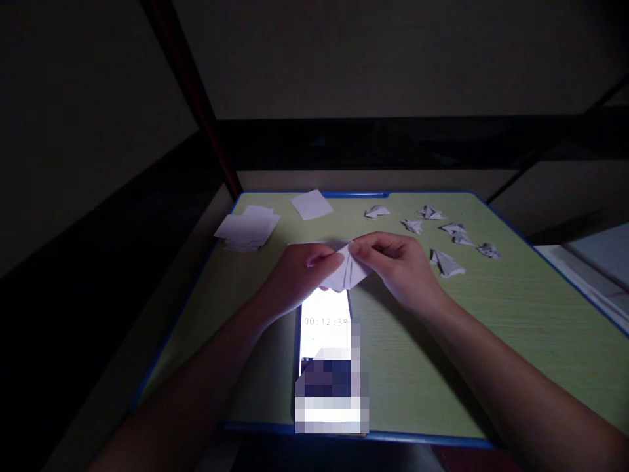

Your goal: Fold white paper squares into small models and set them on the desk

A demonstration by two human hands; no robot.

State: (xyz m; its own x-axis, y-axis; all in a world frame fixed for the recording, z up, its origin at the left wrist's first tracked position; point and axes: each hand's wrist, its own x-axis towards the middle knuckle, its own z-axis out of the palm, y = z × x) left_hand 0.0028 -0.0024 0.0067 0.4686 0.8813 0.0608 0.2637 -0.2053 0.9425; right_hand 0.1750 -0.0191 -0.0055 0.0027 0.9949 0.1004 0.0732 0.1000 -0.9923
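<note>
Both of my hands meet over the middle of a green table [515, 328] with a blue edge. My left hand [299, 272] and my right hand [398, 262] pinch a partly folded white paper [346, 272] between their fingertips, just above the table. The paper shows several creases. Directly below it, toward me, lies a phone [324, 328] with a bright lit screen showing a timer.
A stack of white paper sheets [246, 229] lies at the far left, a single sheet [311, 204] beside it. Several small folded paper shapes [447, 262] are scattered at the far right. A dark red post [196, 98] rises behind the table; the room is dim.
</note>
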